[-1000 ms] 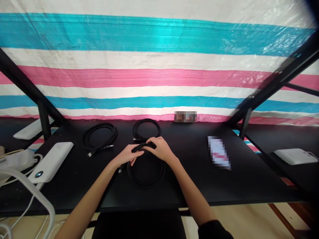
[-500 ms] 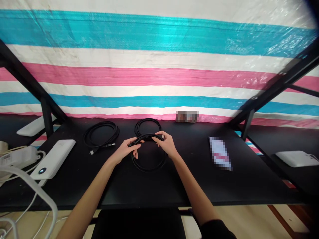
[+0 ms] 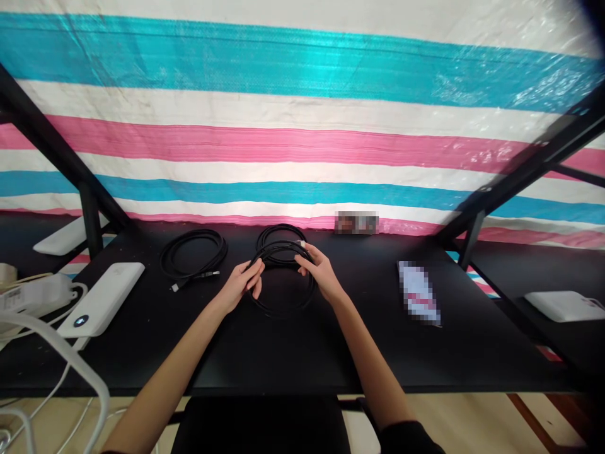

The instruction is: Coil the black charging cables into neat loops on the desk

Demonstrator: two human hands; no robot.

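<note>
Between my two hands is a black cable wound into a loop (image 3: 283, 312), held just above the black table. My left hand (image 3: 240, 285) is closed round the loop's left side. On the right side, my right hand (image 3: 320, 272) grips the same loop with thumb and fingers, and a small pale connector tip shows at its fingertips. Right behind the held loop lies a second coiled black cable (image 3: 282, 227), partly covered by it. To the left of my left hand rests a third coiled black cable (image 3: 193, 233) with its two plug ends toward me.
A white power bank (image 3: 111, 296) lies at the left, beside white cords and a white adapter (image 3: 40, 296). A blurred flat item (image 3: 419, 293) lies on the right of the black table (image 3: 283, 372). Black metal braces (image 3: 524, 167) slope up at both sides before a striped sheet (image 3: 293, 145).
The held loop has risen slightly and its near edge has come up. My left fingers have wrapped further round it, and my right hand has shifted up a little along its side.
</note>
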